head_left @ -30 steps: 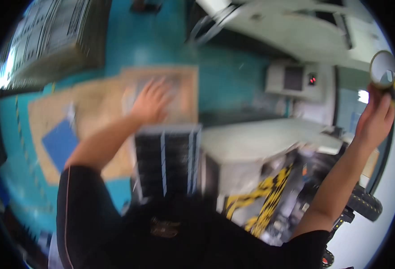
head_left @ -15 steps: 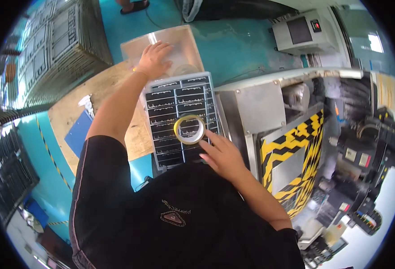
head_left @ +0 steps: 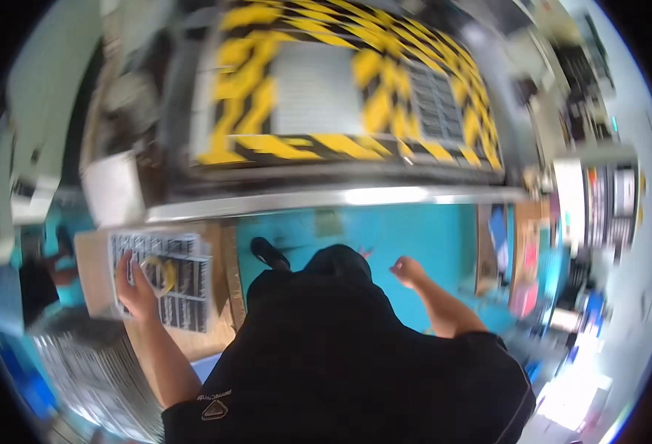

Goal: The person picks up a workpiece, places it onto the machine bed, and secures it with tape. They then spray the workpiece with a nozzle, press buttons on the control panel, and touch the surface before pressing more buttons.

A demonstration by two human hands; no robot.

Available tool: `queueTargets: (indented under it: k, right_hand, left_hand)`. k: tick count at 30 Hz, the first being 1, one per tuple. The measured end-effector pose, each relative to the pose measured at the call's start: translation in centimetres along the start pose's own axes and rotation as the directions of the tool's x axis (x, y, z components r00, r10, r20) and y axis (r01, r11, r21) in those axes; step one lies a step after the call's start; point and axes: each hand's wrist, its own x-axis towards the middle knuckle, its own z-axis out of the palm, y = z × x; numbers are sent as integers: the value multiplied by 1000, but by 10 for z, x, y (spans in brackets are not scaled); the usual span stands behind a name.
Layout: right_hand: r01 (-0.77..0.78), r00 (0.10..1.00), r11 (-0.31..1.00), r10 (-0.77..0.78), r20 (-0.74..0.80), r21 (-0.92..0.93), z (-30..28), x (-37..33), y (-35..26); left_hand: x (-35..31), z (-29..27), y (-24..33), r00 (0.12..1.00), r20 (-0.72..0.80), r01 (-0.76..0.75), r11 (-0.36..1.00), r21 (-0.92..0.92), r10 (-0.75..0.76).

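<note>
My left hand (head_left: 138,294) rests over a stack of black-and-white printed sheets (head_left: 185,312) at the left. Its fingers are stretched out beside a yellow tape roll (head_left: 169,275), which lies on the sheets. Whether the fingers touch the roll, I cannot tell. Under and beside the stack shows a tan box (head_left: 93,270), partly hidden by the sheets. My right hand (head_left: 409,272) hangs over the floor to the right, away from any object. Its fingers look curled in, with nothing visible in them, though the picture is somewhat blurred.
Ahead stands a machine with a yellow-and-black striped panel (head_left: 374,103) and a pale metal rail (head_left: 340,201) along its front. A wooden tabletop (head_left: 224,314) holds the sheets. Stacked trays (head_left: 100,377) stand lower left, near another person (head_left: 8,288). Shelving (head_left: 527,251) is at right.
My view has swung round to the right, so the striped machine is ahead. My left hand has come off the box onto the sheets. My right hand has left the tape roll.
</note>
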Motion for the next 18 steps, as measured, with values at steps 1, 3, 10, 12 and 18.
queueTargets:
  k: [1, 3, 10, 12, 18]
  right_hand:
    - [43, 995, 999, -41, -91, 13, 32, 9, 92]
    - [-55, 998, 995, 57, -17, 82, 78, 7, 189]
    - [-195, 968, 885, 242, -61, 422, 209, 41, 352]
    - [-329, 943, 848, 322, 89, 416, 228, 61, 358]
    - [-93, 994, 991, 86, 64, 99, 359, 243, 409]
  left_hand:
    - [1, 36, 70, 989, 119, -91, 996, -14, 92]
    - [-16, 103, 171, 889, 277, -315, 927, -204, 363]
    - [-110, 325, 436, 403, 454, -821, 533, -206, 795]
    - [-142, 365, 471, 522, 837, -585, 783, 212, 164]
    - [-101, 346, 392, 685, 545, -728, 454, 514, 483]
